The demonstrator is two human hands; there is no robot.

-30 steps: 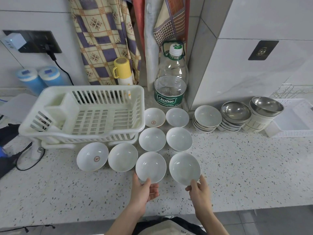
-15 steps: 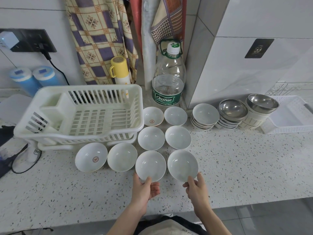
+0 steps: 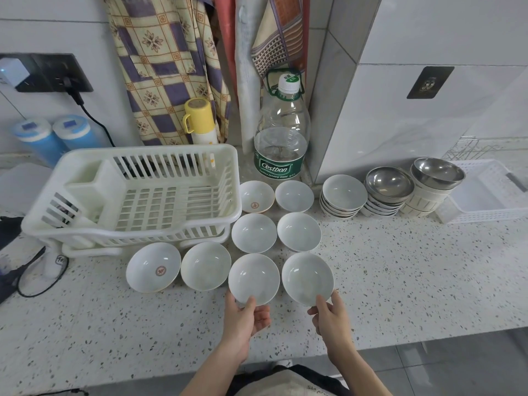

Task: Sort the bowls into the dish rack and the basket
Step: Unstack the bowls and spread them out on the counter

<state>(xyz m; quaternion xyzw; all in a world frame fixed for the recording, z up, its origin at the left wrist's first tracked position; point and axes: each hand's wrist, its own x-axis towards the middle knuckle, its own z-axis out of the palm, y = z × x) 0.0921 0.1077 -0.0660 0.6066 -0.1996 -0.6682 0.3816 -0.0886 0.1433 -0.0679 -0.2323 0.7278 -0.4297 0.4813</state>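
Gripping the near rim of a white bowl (image 3: 253, 279), the left hand (image 3: 244, 318) has its thumb over the edge and its fingers curled beneath, while the right hand (image 3: 331, 317) pinches the near rim of the neighbouring white bowl (image 3: 307, 278) the same way. Both bowls sit at the front of a cluster of loose white bowls on the speckled counter (image 3: 400, 281); two more (image 3: 153, 266) (image 3: 205, 265) lie to their left, and four stand behind in pairs. The white dish rack (image 3: 134, 195) stands just left of the cluster, holding no bowls. To the right are a stack of white bowls (image 3: 344, 197), steel bowls (image 3: 390, 185) on further stacks, and the white basket (image 3: 494, 192) at the far right. A water bottle (image 3: 281, 135) stands behind the cluster.
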